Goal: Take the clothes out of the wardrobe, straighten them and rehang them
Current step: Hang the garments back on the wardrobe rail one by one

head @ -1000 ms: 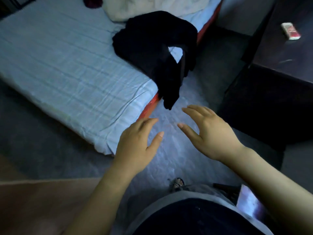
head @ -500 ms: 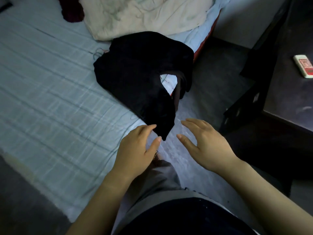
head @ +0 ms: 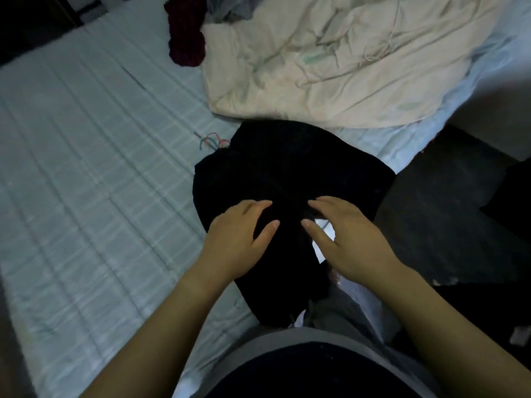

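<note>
- Black garment [head: 287,168] lies bunched at the bed's [head: 86,168] near right edge.
- Left hand [head: 238,237] and right hand [head: 350,239] are spread over it with loose fingers, gripping nothing.
- A cream blanket [head: 330,61] lies just beyond the garment.
- A maroon cloth [head: 186,38] lies far left of the blanket.
- Coloured threads [head: 212,140] lie at the garment's far left edge.

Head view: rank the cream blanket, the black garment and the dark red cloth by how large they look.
1. cream blanket, largest, though cut off by the frame.
2. black garment, nearer the camera.
3. dark red cloth, smallest, partly cut off at the top.
</note>
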`<action>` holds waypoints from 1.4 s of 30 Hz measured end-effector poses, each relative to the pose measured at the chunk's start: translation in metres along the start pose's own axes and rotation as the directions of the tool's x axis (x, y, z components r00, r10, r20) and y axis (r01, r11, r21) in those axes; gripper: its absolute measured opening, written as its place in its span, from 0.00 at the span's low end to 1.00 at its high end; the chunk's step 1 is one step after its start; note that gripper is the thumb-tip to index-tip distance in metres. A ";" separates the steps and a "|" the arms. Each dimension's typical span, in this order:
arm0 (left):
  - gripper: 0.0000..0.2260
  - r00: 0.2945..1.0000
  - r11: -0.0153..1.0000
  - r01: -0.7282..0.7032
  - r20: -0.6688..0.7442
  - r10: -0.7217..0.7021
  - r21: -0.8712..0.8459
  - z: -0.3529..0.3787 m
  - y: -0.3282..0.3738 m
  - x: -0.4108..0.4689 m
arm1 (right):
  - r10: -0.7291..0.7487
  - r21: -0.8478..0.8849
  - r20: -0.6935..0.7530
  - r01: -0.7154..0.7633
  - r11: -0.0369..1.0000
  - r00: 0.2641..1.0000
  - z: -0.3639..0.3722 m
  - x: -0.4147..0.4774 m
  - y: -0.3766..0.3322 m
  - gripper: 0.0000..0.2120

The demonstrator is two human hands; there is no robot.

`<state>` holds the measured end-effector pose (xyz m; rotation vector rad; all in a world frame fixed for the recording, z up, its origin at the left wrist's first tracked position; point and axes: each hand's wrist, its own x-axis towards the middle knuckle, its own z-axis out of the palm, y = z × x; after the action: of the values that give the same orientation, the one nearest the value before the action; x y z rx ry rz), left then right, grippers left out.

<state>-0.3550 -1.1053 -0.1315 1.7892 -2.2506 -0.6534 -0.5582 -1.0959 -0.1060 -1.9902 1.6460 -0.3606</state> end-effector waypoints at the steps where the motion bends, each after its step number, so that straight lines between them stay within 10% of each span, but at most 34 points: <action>1: 0.30 0.999 0.999 0.040 0.001 -0.040 -0.004 0.004 -0.005 0.012 | -0.023 -0.009 0.042 0.023 1.000 0.999 0.000 0.020 0.009 0.30; 17: 0.18 0.691 0.678 0.722 0.101 -0.716 -0.138 0.050 -0.136 0.217 | -0.373 -0.086 0.632 0.540 0.837 0.680 0.059 0.432 0.089 0.24; 26: 0.22 0.455 0.477 0.850 -0.146 -0.879 -0.223 0.104 -0.237 0.257 | -0.215 -0.364 0.548 0.461 0.809 0.809 0.175 0.538 0.096 0.32; 30: 0.29 0.303 0.282 0.926 0.050 -0.952 -0.250 0.130 -0.266 0.252 | -0.218 -0.330 0.488 0.410 0.850 0.845 0.192 0.538 0.117 0.33; 42: 0.21 0.413 0.421 0.789 -0.121 -0.902 -0.447 0.086 -0.187 0.211 | -0.484 0.144 0.408 0.468 0.872 0.774 0.120 0.495 0.122 0.22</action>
<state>-0.2796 -1.3211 -0.3176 2.5493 -0.7400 -0.6986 -0.4863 -1.5615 -0.3338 -2.2460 0.8411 -0.1026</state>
